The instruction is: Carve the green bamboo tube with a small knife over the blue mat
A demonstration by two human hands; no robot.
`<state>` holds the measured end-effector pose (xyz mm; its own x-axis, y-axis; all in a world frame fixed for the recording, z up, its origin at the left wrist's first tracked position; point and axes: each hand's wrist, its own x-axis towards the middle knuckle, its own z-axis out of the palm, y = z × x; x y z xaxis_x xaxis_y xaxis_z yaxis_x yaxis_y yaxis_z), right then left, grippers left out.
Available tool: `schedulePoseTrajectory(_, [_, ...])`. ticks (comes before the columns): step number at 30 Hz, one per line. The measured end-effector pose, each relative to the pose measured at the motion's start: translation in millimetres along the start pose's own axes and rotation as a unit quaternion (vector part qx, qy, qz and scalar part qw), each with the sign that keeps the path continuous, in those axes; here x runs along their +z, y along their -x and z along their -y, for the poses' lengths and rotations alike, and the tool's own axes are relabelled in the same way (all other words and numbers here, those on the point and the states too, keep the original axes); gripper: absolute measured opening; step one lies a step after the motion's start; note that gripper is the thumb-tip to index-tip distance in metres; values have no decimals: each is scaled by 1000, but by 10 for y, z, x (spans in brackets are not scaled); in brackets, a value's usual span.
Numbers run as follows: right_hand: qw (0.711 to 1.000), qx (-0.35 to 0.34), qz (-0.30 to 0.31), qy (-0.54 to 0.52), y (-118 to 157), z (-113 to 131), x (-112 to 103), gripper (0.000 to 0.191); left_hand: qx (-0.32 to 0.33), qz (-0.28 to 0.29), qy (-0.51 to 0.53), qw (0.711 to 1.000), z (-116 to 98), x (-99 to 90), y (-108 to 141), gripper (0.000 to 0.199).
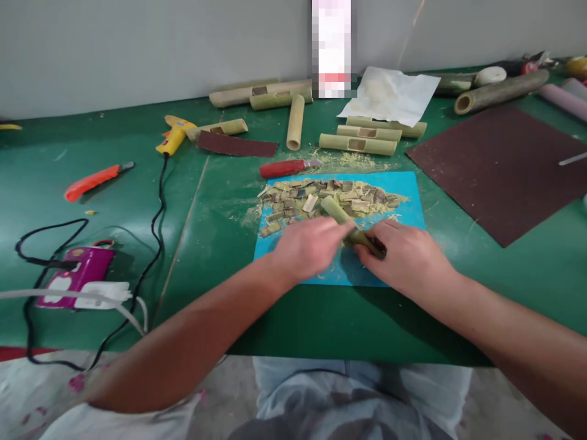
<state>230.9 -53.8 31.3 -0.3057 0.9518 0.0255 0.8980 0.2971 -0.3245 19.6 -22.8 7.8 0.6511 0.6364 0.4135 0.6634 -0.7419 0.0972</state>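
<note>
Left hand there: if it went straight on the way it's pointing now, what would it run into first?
The left hand would most likely meet the tube first, with the right hand just beyond, holding it. Blur hides whether hand and tube already touch.

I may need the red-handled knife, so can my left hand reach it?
Probably yes: the red-handled knife lies uncovered beyond the bamboo chips, though your left hand is busy at the bamboo tube.

bamboo piece (pixel 336 209) partly hidden, pink tube (pixel 565 103) cropped
</note>
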Motion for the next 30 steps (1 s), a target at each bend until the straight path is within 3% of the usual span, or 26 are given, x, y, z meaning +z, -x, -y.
schedulePoseTrajectory(3, [1000, 2, -3, -1, 6, -3, 1, 20, -27, -41, -24, 998, 5, -2, 1, 36])
schedulePoseTrajectory(7, [1000, -3, 2, 0, 8, -1, -6, 22, 16, 1, -5, 1000, 11, 13, 14, 37])
schedulePoseTrajectory(11, [1000, 10, 11, 6, 3, 10, -14, 20, -27, -50, -17, 998, 48, 23, 16, 37])
schedulePoseTrajectory(15, [1000, 3, 14, 15, 9, 24, -13, 21, 12, 7, 17, 1000, 36, 11, 1, 37])
schedulePoseTrajectory(18, [1000, 7, 10, 13, 14, 23, -13, 20, -54, -34, -12, 998, 28, -4, -11, 39])
schedulePoseTrajectory(22, [1000, -9, 7, 12, 15, 13, -9, 20, -4, 12, 15, 1000, 30, -15, 3, 38])
schedulePoseTrajectory(26, [1000, -13, -4, 15, 13, 6, 7, 20, -46, -29, -2, 998, 59, -12, 4, 36])
schedulePoseTrajectory(30, [999, -27, -8, 16, 14, 4, 18, 20, -15, 0, 21, 1000, 42, 0, -15, 36])
